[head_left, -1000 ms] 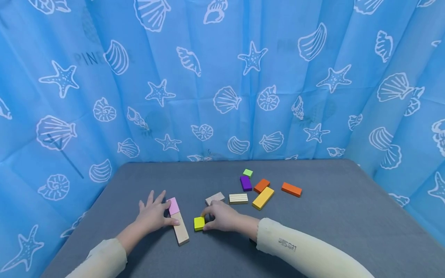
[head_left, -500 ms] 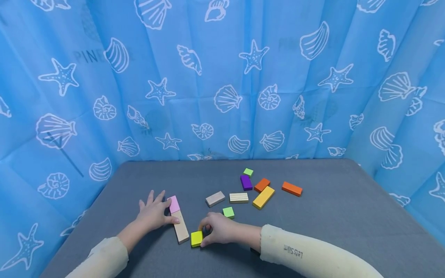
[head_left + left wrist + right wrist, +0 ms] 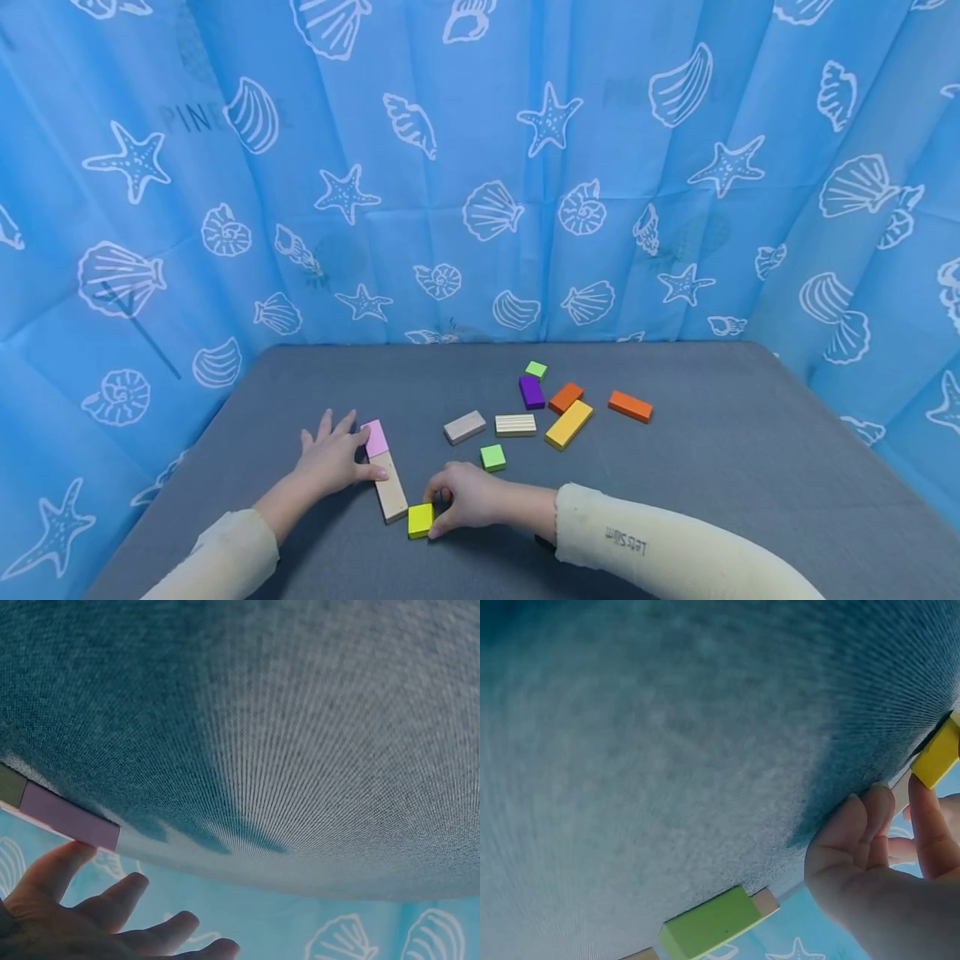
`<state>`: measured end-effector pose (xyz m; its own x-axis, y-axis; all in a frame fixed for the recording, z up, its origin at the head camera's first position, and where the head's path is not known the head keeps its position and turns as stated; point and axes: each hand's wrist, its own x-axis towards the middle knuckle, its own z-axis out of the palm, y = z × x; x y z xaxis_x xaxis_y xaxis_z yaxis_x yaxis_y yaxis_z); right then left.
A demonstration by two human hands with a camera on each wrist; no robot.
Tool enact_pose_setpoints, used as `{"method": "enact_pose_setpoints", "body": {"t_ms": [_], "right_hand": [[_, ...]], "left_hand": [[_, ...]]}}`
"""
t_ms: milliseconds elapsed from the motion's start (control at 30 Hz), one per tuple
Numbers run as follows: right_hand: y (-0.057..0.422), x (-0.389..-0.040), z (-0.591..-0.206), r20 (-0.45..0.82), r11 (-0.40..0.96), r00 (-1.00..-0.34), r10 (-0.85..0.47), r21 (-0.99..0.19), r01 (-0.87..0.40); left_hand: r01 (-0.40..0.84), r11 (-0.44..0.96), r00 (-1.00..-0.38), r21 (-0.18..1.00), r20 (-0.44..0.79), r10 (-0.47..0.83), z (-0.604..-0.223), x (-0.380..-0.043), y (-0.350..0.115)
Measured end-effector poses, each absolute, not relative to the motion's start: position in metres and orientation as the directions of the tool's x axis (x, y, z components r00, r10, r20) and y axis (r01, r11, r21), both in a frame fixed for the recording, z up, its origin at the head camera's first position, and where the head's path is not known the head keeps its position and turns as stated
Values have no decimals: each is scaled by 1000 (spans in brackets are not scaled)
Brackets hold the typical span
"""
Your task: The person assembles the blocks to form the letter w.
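In the head view, a pink block (image 3: 377,439) and a longer natural wood block (image 3: 392,495) lie end to end in a slanting row. My left hand (image 3: 327,460) rests along them, index fingertip at the pink block and thumb on the wood one; its other fingers are spread. The left wrist view shows that fingertip touching the pink block (image 3: 69,815). At the row's near end sits a yellow square block (image 3: 421,522), close against the wood block's corner. My right hand (image 3: 476,494) pinches it between thumb and index finger, its remaining fingers curled under.
Beyond the right hand lie a green block (image 3: 492,457), a greyish wood block (image 3: 464,427) and a striped wood block (image 3: 515,426). Farther back are purple (image 3: 532,392), small green (image 3: 536,370), orange (image 3: 566,397), amber (image 3: 570,425) and another orange block (image 3: 630,407). A blue curtain (image 3: 450,208) hangs behind.
My right hand has brought the yellow block nearer and slightly left, to the wood block's near end. The green and greyish wood blocks are uncovered. The left hand stays in place.
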<state>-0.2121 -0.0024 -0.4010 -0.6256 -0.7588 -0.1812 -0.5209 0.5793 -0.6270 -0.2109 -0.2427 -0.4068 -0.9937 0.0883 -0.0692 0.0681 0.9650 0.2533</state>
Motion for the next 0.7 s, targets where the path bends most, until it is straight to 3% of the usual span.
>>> {"method": "enact_pose_setpoints", "body": {"t_ms": [700], "right_hand": [[-4,-213,-403,-188,606,-638,-747,-587,-537]], "left_hand": [[65,966,-993,250,-76,87,-406,-209,-242]]}}
